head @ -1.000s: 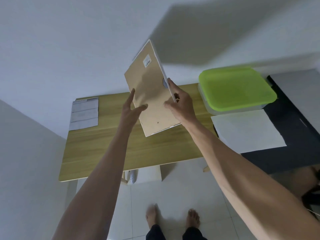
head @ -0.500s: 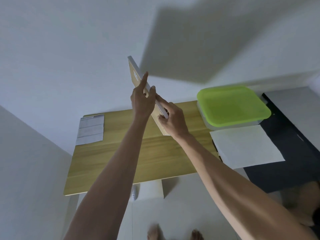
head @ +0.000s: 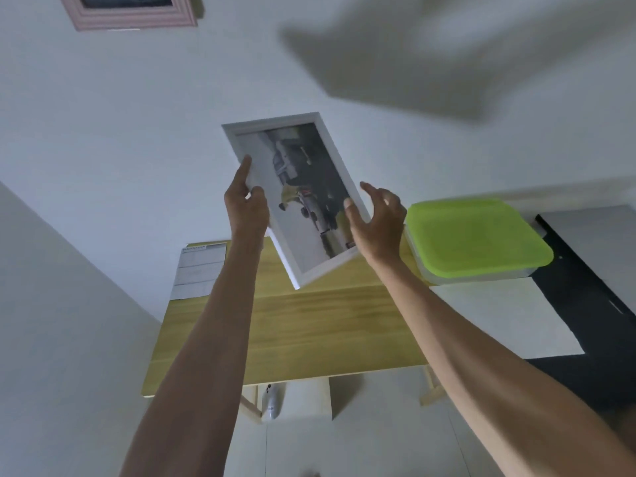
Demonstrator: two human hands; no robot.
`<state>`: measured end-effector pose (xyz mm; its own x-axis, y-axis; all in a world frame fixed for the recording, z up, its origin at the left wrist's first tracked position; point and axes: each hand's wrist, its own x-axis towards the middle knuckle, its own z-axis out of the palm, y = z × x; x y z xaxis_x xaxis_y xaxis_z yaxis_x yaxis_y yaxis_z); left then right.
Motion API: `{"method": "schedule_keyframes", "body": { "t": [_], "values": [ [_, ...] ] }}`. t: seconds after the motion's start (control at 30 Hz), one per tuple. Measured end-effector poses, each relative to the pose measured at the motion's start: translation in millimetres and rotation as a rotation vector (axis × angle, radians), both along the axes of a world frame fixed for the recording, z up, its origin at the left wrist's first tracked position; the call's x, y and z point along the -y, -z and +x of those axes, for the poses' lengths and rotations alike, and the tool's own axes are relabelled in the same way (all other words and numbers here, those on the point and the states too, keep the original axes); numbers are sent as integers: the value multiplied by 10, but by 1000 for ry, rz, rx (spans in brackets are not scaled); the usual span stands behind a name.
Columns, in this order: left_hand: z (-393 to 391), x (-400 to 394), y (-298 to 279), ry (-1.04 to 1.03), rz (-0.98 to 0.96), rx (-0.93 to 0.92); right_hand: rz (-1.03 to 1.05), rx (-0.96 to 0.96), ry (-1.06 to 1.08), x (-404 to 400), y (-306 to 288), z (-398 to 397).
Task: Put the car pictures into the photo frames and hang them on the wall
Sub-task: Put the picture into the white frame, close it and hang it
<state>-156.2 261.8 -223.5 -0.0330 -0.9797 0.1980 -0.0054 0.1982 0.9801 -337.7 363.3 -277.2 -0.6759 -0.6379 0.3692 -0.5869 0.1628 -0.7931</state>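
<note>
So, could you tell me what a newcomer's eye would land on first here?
First, the white photo frame with a car picture, held tilted in mid-air before the wall by the left hand and right hand. Next, the bright green-lidded container at right, and the pink frame hanging at top left.

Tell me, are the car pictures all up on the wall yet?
Not yet. One pink frame already hangs on the wall, though its picture is cut off. A car picture sits inside the white frame, which the left hand and right hand hold up in the air. Hanging it is left.
</note>
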Motion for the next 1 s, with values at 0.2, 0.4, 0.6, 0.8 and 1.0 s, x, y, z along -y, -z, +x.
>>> {"method": "schedule_keyframes", "body": {
  "t": [0.2,0.4,0.6,0.8,1.0],
  "values": [
    [13,101,-84,52,-42,-54,-15,156,-228,106,-321,-277],
    [-63,177,-265,86,-30,-133,-177,373,-220,135,-519,-346],
    [-146,283,-544,158,-234,-68,-356,358,-124,274,-774,-384],
    [-249,403,-895,187,-354,28,-455,358,-140,432,-1182,-469],
    [-356,603,-1375,183,-451,98,-550,297,-218,683,-1701,-573]
  ]
}}
